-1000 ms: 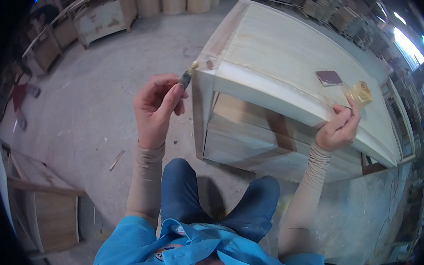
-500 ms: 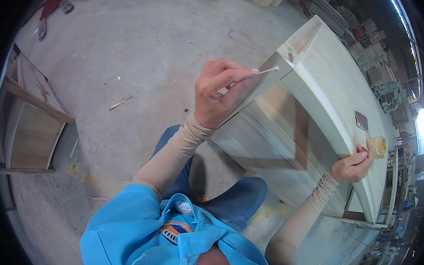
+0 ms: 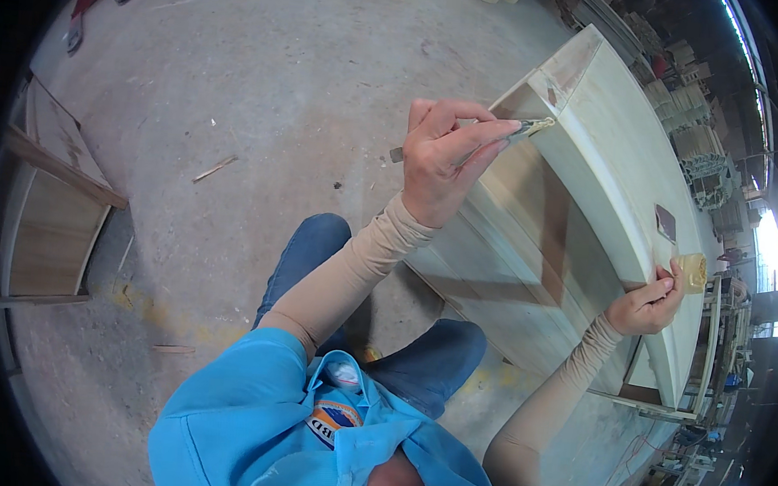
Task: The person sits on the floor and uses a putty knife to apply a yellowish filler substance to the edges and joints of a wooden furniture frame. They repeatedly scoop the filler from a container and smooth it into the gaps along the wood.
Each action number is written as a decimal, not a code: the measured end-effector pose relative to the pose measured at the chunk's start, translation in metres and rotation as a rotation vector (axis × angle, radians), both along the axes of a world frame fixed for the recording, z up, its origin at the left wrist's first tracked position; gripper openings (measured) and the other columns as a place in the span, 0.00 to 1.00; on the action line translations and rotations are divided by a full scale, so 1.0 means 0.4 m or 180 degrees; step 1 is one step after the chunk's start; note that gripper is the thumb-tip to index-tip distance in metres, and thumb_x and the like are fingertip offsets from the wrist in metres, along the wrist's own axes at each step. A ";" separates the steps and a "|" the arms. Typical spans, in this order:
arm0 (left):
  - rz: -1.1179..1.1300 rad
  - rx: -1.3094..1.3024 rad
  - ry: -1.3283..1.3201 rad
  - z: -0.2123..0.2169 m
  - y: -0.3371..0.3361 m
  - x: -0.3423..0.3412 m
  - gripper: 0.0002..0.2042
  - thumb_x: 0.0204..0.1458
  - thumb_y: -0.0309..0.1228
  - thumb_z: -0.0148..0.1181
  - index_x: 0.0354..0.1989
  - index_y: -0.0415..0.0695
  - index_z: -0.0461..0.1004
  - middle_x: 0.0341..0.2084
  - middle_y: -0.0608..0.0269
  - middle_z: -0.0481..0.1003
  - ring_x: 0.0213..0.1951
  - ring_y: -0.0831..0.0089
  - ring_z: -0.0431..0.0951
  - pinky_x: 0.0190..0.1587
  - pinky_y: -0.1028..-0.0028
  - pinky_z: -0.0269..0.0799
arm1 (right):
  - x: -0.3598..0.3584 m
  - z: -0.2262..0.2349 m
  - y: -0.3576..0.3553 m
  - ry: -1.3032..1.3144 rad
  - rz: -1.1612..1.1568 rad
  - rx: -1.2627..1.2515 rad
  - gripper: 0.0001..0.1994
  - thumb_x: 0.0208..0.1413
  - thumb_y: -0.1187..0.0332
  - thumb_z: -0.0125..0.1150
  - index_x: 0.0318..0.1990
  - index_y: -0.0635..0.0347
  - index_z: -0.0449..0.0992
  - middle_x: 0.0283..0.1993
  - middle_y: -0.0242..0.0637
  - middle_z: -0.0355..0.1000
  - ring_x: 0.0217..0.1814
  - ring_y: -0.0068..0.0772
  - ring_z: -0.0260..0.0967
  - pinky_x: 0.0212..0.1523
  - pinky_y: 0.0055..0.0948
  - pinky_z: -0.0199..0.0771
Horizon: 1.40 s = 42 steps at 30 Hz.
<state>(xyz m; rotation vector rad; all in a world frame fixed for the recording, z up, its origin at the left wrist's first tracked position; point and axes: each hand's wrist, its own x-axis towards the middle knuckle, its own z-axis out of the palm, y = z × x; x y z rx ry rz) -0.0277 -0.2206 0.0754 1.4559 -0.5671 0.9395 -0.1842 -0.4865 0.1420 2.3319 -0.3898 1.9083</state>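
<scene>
Here, a thin tool (image 3: 502, 139) is pinched in the left hand (image 3: 443, 162), the fingers pressed together around its shaft. What kind of tool cannot be told; a putty-smeared tip is seen at the right end, a dark butt end at the left. Its long axis runs left to right, tilted slightly up toward the far right. The tip is placed at the near-left corner of the pale wooden cabinet (image 3: 607, 167), touching or just off the edge; which cannot be told.

The cabinet is laid on its side on the concrete floor (image 3: 266, 75), its long axis running from far left to near right. The corner being worked lies just right of the left fingers, so the left hand is clearly the nearer one. The right hand (image 3: 645, 303) is set well apart, at the near-right part of the cabinet's top edge, fingers curled against the wood; a yellowish lump (image 3: 692, 270) is touched or pinched at the fingertips, grip not clear. A small dark square piece (image 3: 665, 222) is seen lying on the cabinet face just beyond that hand.

A second wooden cabinet frame (image 3: 48, 213) is seen at the left. Wood slivers are scattered on the floor. Blue shirt and jeans-clad knees are seen at the bottom.
</scene>
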 end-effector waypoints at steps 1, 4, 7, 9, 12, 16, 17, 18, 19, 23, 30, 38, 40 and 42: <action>0.0020 -0.0005 0.0001 -0.001 -0.003 0.001 0.19 0.42 0.20 0.74 0.43 0.55 0.86 0.38 0.73 0.79 0.38 0.75 0.70 0.43 0.74 0.62 | -0.001 0.000 -0.002 0.0004 -0.0009 -0.0019 0.14 0.66 0.70 0.46 0.45 0.61 0.81 0.36 0.40 0.79 0.35 0.39 0.77 0.38 0.39 0.74; 0.0067 -0.0010 -0.0012 -0.002 -0.012 0.005 0.19 0.42 0.20 0.74 0.43 0.56 0.86 0.38 0.74 0.79 0.38 0.76 0.70 0.43 0.74 0.62 | 0.000 0.001 -0.001 -0.0014 0.0004 -0.0058 0.14 0.65 0.70 0.46 0.45 0.61 0.81 0.36 0.40 0.79 0.34 0.39 0.77 0.38 0.39 0.74; 0.0102 0.0014 -0.0071 -0.004 -0.020 0.012 0.19 0.42 0.20 0.73 0.43 0.57 0.86 0.38 0.75 0.79 0.37 0.76 0.69 0.42 0.75 0.63 | 0.002 -0.003 0.000 -0.0043 0.0002 -0.0001 0.15 0.65 0.70 0.46 0.45 0.60 0.82 0.35 0.39 0.79 0.34 0.38 0.77 0.38 0.39 0.73; 0.0151 0.0046 -0.0130 -0.009 -0.023 0.016 0.19 0.42 0.20 0.73 0.43 0.57 0.86 0.38 0.75 0.79 0.37 0.77 0.69 0.42 0.75 0.63 | 0.006 -0.003 0.007 -0.0040 -0.0056 -0.0018 0.15 0.65 0.69 0.45 0.44 0.60 0.82 0.35 0.38 0.79 0.34 0.38 0.77 0.38 0.38 0.73; 0.0145 0.0143 -0.0118 -0.010 -0.024 0.014 0.20 0.42 0.19 0.72 0.43 0.57 0.87 0.38 0.75 0.79 0.37 0.76 0.68 0.42 0.76 0.64 | 0.003 0.000 0.007 -0.0039 -0.0127 -0.0004 0.15 0.65 0.69 0.45 0.44 0.59 0.82 0.34 0.37 0.78 0.34 0.37 0.76 0.38 0.38 0.72; 0.0098 0.0206 -0.0180 -0.011 -0.004 0.016 0.20 0.42 0.18 0.72 0.43 0.56 0.87 0.38 0.76 0.79 0.36 0.76 0.68 0.42 0.76 0.64 | 0.003 -0.002 0.007 -0.0057 -0.0059 0.0073 0.15 0.65 0.69 0.45 0.44 0.59 0.82 0.34 0.36 0.78 0.34 0.37 0.76 0.39 0.38 0.72; 0.0097 0.0180 -0.0200 -0.013 0.001 0.018 0.20 0.42 0.18 0.72 0.43 0.56 0.87 0.38 0.76 0.79 0.36 0.76 0.68 0.42 0.76 0.63 | 0.004 -0.003 0.006 -0.0062 -0.0044 0.0042 0.15 0.65 0.69 0.45 0.44 0.59 0.82 0.34 0.36 0.78 0.34 0.36 0.76 0.39 0.38 0.72; 0.0096 0.0154 -0.0220 -0.014 0.003 0.020 0.19 0.42 0.18 0.71 0.42 0.56 0.87 0.37 0.76 0.79 0.36 0.76 0.69 0.42 0.76 0.63 | 0.006 -0.003 0.005 -0.0067 -0.0030 0.0011 0.15 0.65 0.70 0.45 0.44 0.59 0.82 0.34 0.36 0.78 0.34 0.36 0.75 0.39 0.38 0.72; 0.0112 0.0140 -0.0241 -0.012 0.003 0.023 0.19 0.43 0.18 0.71 0.42 0.56 0.87 0.37 0.76 0.79 0.36 0.76 0.69 0.42 0.76 0.64 | 0.005 -0.004 0.004 -0.0064 -0.0019 -0.0020 0.15 0.65 0.70 0.45 0.44 0.59 0.82 0.34 0.36 0.78 0.34 0.36 0.75 0.39 0.38 0.72; 0.0140 0.0157 -0.0310 0.002 0.000 0.037 0.16 0.42 0.20 0.72 0.40 0.56 0.87 0.34 0.75 0.79 0.37 0.74 0.70 0.42 0.75 0.66 | 0.005 -0.004 0.001 -0.0050 -0.0020 -0.0055 0.15 0.64 0.71 0.45 0.44 0.61 0.82 0.34 0.38 0.78 0.34 0.37 0.75 0.38 0.37 0.73; 0.0025 0.0296 -0.0470 -0.010 0.018 0.041 0.16 0.44 0.19 0.71 0.40 0.54 0.86 0.35 0.74 0.80 0.37 0.75 0.71 0.44 0.75 0.64 | 0.005 -0.003 0.007 -0.0066 0.0014 -0.0073 0.15 0.64 0.72 0.45 0.44 0.63 0.81 0.34 0.40 0.77 0.33 0.38 0.75 0.37 0.38 0.73; -0.0087 0.0435 -0.0517 0.005 0.020 0.040 0.16 0.45 0.18 0.70 0.40 0.54 0.86 0.34 0.72 0.80 0.37 0.74 0.72 0.44 0.75 0.65 | 0.007 -0.003 0.004 -0.0085 0.0075 -0.0113 0.15 0.64 0.72 0.44 0.44 0.63 0.81 0.34 0.41 0.77 0.32 0.38 0.74 0.36 0.38 0.73; -0.0061 0.0431 -0.0536 0.006 0.024 0.041 0.16 0.45 0.18 0.70 0.40 0.53 0.86 0.34 0.72 0.80 0.37 0.73 0.73 0.43 0.75 0.66 | 0.005 0.000 0.006 -0.0078 0.0065 -0.0112 0.15 0.64 0.72 0.44 0.44 0.64 0.81 0.34 0.41 0.77 0.32 0.39 0.74 0.36 0.38 0.73; 0.0045 0.0339 -0.0575 0.017 0.026 0.048 0.15 0.45 0.18 0.70 0.40 0.52 0.86 0.34 0.71 0.81 0.36 0.73 0.73 0.42 0.75 0.67 | 0.007 -0.001 0.010 -0.0068 0.0060 -0.0076 0.15 0.64 0.72 0.44 0.44 0.64 0.81 0.34 0.41 0.77 0.32 0.39 0.73 0.36 0.38 0.73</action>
